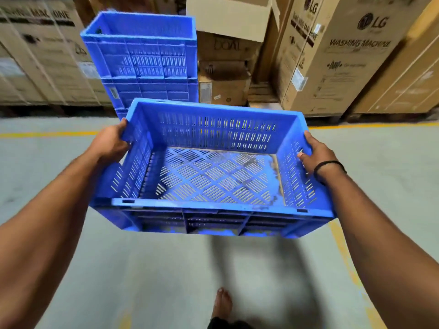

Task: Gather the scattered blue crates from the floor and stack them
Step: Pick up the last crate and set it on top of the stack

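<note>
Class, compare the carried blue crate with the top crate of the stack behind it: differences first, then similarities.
The carried crate hangs off the floor, gripped at its ends by the left hand and right hand; the top stacked crate rests on another crate. The carried crate shows its slotted base; the top stacked crate shows mainly its side wall. Both are blue, with slotted walls.

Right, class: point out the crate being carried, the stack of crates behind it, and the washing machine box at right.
carried crate point(213, 176): head view, its slotted floor.
stack of crates point(147, 60): head view, top crate's near wall.
washing machine box point(351, 67): head view, its printed face.
</note>
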`<state>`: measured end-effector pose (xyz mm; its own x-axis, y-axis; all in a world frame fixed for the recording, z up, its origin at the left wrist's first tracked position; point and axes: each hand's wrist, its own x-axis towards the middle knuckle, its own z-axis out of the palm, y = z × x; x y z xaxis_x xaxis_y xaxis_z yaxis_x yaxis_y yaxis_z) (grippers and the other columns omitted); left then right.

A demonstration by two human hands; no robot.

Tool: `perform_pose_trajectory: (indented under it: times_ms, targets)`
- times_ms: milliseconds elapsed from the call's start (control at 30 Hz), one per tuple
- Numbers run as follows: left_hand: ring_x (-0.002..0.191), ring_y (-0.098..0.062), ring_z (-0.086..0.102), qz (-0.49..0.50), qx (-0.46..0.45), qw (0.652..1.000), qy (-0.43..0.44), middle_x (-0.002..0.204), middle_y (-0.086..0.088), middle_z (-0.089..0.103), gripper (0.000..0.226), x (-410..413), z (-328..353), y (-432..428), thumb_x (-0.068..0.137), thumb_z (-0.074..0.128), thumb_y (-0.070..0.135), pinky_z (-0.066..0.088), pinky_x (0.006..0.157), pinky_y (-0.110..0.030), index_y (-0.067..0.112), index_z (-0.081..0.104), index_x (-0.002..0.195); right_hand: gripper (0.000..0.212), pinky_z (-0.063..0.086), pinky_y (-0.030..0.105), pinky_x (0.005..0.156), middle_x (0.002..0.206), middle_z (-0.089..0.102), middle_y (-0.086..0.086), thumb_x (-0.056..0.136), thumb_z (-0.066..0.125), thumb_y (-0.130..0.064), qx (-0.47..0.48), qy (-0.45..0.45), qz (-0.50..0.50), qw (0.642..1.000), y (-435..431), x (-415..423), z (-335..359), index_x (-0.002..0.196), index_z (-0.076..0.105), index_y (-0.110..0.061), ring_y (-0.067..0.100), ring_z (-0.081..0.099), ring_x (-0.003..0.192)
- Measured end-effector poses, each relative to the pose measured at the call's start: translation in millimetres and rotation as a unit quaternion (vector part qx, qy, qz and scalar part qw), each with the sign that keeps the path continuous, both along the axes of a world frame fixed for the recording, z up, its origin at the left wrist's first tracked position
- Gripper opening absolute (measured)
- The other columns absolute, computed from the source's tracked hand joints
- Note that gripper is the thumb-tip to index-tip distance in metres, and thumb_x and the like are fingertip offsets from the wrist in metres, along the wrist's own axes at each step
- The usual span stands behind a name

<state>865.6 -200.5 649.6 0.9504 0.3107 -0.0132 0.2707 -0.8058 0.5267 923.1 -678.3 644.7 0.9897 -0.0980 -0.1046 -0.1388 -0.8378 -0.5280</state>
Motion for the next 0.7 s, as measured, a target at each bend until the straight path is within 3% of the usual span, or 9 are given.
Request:
perform_pose_trajectory:
  times_ms: [167,333,367,500,700]
  targets:
    - [0.099,-0.038,0.063,0.051,0.015,0.998,-0.015,0.095,-0.021,0.064,0.048,45,48,64,0.083,0.061,0.004,0.040,0.074,-0.036,0.010,0.052,0.130,0.067,0.031,0.031,0.109,0.149,0.038,0.009,0.090,0.059,-0.016,-0.016,-0.024,0.075,0.997,70,96,49,0.148,0.025,-0.022,0.028,0.042,0.133]
    - [0.070,-0.016,0.062,0.053,0.053,0.997,-0.035,0.083,-0.017,0.064,0.025,104,107,140,0.080,0.065,0.003,0.041,0.061,-0.027,0.008,0.065,0.105,0.070,0.027,0.029,0.108,0.150,0.034,0.014,0.090,0.060,-0.012,-0.055,-0.056,0.139,0.987,148,193,113,0.148,0.022,-0.010,0.027,0.039,0.135]
    - [0.066,-0.015,0.063,0.055,0.059,0.996,-0.035,0.083,-0.019,0.065,0.023,121,117,157,0.079,0.064,0.003,0.043,0.059,-0.025,0.009,0.065,0.101,0.071,0.029,0.028,0.107,0.149,0.035,0.016,0.090,0.060,-0.013,-0.065,-0.059,0.142,0.986,164,210,123,0.149,0.021,-0.010,0.028,0.040,0.134]
    - [0.086,-0.034,0.065,0.072,0.068,0.993,-0.064,0.086,-0.021,0.064,0.028,182,140,222,0.079,0.061,0.002,0.041,0.071,-0.033,0.007,0.065,0.107,0.071,0.029,0.027,0.107,0.151,0.033,0.014,0.091,0.059,-0.016,-0.068,-0.078,0.140,0.985,230,272,151,0.150,0.019,-0.013,0.027,0.039,0.135]
    - [0.068,-0.020,0.053,0.049,0.051,0.995,-0.065,0.080,-0.016,0.061,0.029,272,150,290,0.076,0.059,-0.003,0.043,0.068,-0.033,0.008,0.065,0.102,0.071,0.027,0.028,0.111,0.153,0.030,0.009,0.090,0.060,-0.019,-0.082,-0.071,0.124,0.986,293,350,173,0.150,0.021,-0.014,0.024,0.035,0.137]
